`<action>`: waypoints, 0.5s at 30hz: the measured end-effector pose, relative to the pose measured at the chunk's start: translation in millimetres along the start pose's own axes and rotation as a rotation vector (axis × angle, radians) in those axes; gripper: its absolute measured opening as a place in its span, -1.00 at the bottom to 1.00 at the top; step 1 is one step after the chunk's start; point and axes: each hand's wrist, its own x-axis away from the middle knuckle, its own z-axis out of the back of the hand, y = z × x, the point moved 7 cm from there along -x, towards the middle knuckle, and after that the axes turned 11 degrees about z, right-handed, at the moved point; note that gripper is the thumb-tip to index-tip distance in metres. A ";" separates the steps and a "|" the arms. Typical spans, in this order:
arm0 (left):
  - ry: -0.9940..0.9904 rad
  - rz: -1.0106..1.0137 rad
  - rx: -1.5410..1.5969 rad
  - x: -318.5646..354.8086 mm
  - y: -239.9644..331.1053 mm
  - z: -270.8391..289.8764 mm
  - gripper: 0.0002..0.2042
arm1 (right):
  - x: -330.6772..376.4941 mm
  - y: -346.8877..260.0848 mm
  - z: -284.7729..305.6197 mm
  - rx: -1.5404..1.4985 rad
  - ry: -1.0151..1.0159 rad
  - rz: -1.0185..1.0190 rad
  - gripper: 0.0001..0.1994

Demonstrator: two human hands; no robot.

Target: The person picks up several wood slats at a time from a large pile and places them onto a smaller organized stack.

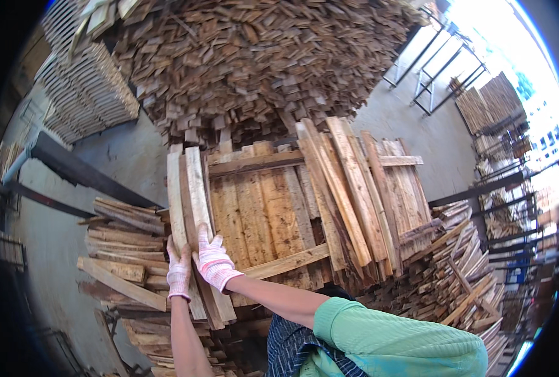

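The work looks partway along: long, pale, rough-sawn wooden boards [198,185] lie at nine o'clock on a broad brown plank bed [264,220], and a second row of tan wooden strips [355,188] rests at three o'clock, with bare planks between. The left hand [179,276] and right hand [215,259] (both in pinkish-white knit gloves) rest on the nine-o'clock boards, fingers partly bent; whether they clasp them I cannot tell. Plenty seems left: loose brown wood heaps at four [449,276] and eight o'clock [122,245].
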 end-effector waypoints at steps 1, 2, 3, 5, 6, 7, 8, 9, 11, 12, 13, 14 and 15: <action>0.000 -0.010 -0.023 0.4 7.0 -5.7 -0.23 | -4.1 16.6 7.1 -0.067 0.029 0.030 -0.16; 0.021 -0.010 -0.044 2.3 5.8 0.3 -0.19 | -6.7 15.5 16.4 -0.136 0.043 0.078 -0.17; 0.025 -0.036 -0.004 -4.5 -7.8 -0.5 -0.14 | -2.5 19.9 32.6 -0.090 0.082 0.147 -0.16; 0.053 -0.031 0.055 -7.8 -26.8 7.8 -0.14 | 30.3 10.1 111.8 -0.004 0.159 0.213 -0.22; 0.014 -0.028 0.094 2.9 -9.0 1.1 -0.15 | 47.7 16.1 168.2 0.080 0.261 0.221 -0.22; 0.086 -0.102 0.059 4.5 -14.6 14.6 -0.14 | 62.7 21.5 212.5 0.231 0.362 0.253 -0.23; 0.178 -0.019 -0.220 12.1 -1.6 14.3 -0.13 | 73.6 46.4 252.4 0.442 0.452 0.217 -0.23; 0.264 0.066 -0.497 29.4 37.1 12.9 -0.11 | 78.4 82.7 278.9 0.638 0.481 0.127 -0.24; 0.410 0.016 -0.818 67.7 131.6 -6.0 -0.07 | 84.0 183.2 297.6 0.731 0.363 -0.148 -0.18; 0.507 -0.304 -0.718 77.2 139.5 -20.9 -0.14 | 83.8 196.0 290.5 0.806 0.333 -0.145 -0.21; 0.296 -0.555 -0.466 96.7 176.1 -51.7 -0.25 | 80.2 204.6 285.4 0.859 0.316 -0.170 -0.22; 0.136 -0.592 -0.273 119.9 202.2 -88.2 -0.38 | 73.4 213.0 281.5 0.914 0.300 -0.197 -0.24; -0.011 -0.635 -0.086 125.2 201.4 -121.3 -0.47 | 68.7 203.1 281.2 0.806 0.217 -0.216 -0.26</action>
